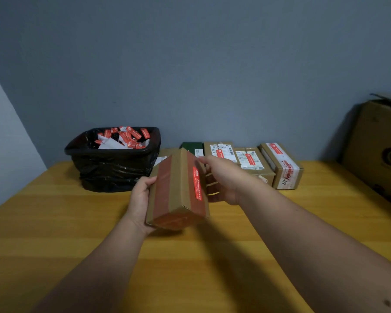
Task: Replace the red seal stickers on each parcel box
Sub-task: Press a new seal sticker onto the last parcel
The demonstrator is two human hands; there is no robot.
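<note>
Parcel box [177, 190] tilted above tabletop [54, 222] centre. Left hand [141, 197] grips its left side; right hand [224, 179] pinches at top end of red seal sticker [197, 182]. Bin [113, 158], other parcels [257, 163] along far edge; near half open.

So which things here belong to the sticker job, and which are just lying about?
In the job:
held box
its red seal sticker
left hand
right hand
parcels by the wall
bin of peeled stickers

Lying about:
large carton
</note>
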